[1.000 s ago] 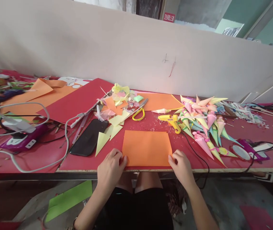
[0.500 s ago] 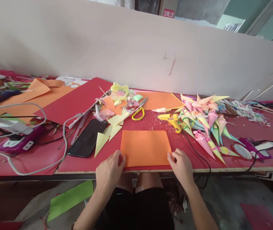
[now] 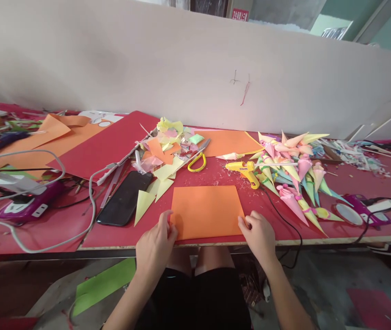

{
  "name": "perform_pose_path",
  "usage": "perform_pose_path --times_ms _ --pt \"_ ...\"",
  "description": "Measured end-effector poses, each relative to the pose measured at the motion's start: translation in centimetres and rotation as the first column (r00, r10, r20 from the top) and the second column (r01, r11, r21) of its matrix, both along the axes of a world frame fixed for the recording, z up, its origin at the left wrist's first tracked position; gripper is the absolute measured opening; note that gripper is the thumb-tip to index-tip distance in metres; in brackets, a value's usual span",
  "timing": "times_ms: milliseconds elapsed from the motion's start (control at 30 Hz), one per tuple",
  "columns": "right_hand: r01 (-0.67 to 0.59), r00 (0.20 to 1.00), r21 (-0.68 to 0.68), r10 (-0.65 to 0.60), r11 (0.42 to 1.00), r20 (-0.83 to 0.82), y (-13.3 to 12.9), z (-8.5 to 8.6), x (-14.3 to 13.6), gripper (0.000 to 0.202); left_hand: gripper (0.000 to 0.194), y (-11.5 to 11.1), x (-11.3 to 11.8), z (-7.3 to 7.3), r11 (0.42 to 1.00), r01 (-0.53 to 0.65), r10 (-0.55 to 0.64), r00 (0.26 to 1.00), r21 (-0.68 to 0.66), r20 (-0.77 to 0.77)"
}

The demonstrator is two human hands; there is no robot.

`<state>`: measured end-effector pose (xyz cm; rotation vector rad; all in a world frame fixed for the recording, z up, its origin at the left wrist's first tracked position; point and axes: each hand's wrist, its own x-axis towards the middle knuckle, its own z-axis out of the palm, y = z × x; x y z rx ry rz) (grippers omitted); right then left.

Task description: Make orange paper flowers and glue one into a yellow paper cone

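Lying smooth, plain orange rectangular paper (image 3: 208, 211)

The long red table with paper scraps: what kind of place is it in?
Probably a craft workshop: there's a yellow plastic glue gun, yellow-handled metal scissors, and a pile of pastel cone-shaped crafts.

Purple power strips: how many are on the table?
2: one power strip left of the phone, another strip right of the cones. More may be hidden.

A black phone (image 3: 124, 199) lies left of yellow-handled scissors (image 3: 197, 171) and a yellow glue gun (image 3: 246, 171).
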<state>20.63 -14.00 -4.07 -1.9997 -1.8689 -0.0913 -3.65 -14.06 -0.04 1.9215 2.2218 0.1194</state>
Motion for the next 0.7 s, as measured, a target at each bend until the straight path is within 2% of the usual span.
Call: perform_pose_path --times_ms 67,167,233,300,367,467,567,700 --pt "0.009 1.0 0.006 -0.009 1.0 0.001 0.0 0.0 0.0 0.04 0.026 0.0 0.0 0.0 0.999 0.036 -0.036 0.999 0.016 -0.038" --pt "0.02 1.0 0.007 -0.02 1.0 0.015 0.1 0.0 -0.2 0.04 0.024 -0.1 -0.1 -0.2 0.976 0.127 -0.105 0.986 0.177 -0.127" --pt "0.022 0.999 -0.005 -0.022 1.0 0.03 0.1 0.1 -0.3 0.04 0.025 -0.1 0.3 -0.5 0.922 0.233 -0.176 0.964 0.31 -0.199" --pt "0.027 0.999 -0.018 -0.026 0.999 0.046 0.1 0.3 -0.4 0.039 0.028 0.0 1.3 -1.0 0.843 0.375 -0.299 0.923 0.386 -0.242" --pt "0.034 0.998 -0.025 -0.033 0.999 0.058 0.1 0.5 -0.5 0.039 0.032 0.2 2.8 -1.4 0.759 0.509 -0.45 0.861 0.406 -0.238" --pt "0.046 0.997 -0.032 -0.044 0.998 0.068 0.2 0.7 -0.7 0.037 0.04 0.6 5.2 -2.0 0.688 0.614 -0.585 0.785 0.386 -0.204" --pt "0.049 0.996 -0.03 -0.047 0.998 0.08 0.2 0.9 -0.8 0.036 0.043 0.9 6.4 -2.2 0.681 0.62 -0.6 0.778 0.389 -0.188" --pt "0.061 0.994 -0.031 -0.058 0.998 0.097 0.4 1.0 -1.0 0.034 0.044 1.2 6.4 -2.1 0.719 0.606 -0.586 0.792 0.342 -0.172"
